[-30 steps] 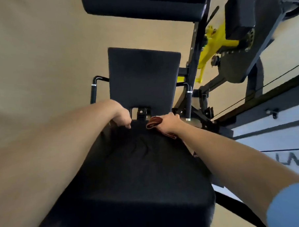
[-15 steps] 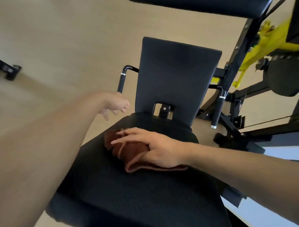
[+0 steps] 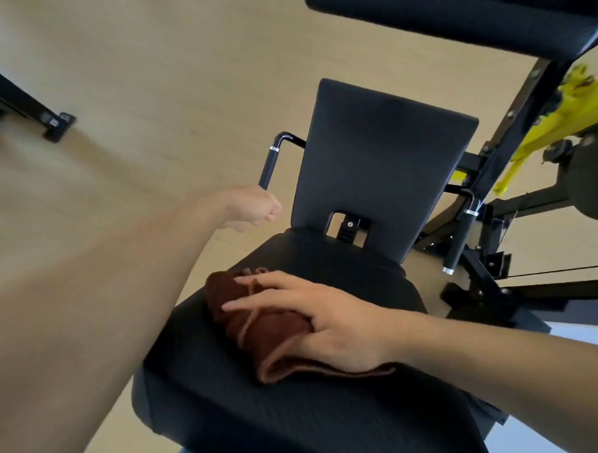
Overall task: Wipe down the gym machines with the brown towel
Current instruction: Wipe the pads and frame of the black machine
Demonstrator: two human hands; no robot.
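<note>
While the right hand lies flat on the towel, its fingers reach out almost straight across the cloth, pressing it onto the seat. The left hand hangs over the floor just left of the seat, near the left handle, fingers loosely curled and holding nothing (whether it touches the handle I cannot tell). Brown and bunched into thick folds, the towel sits on the seat's left half, before the backrest.
</note>
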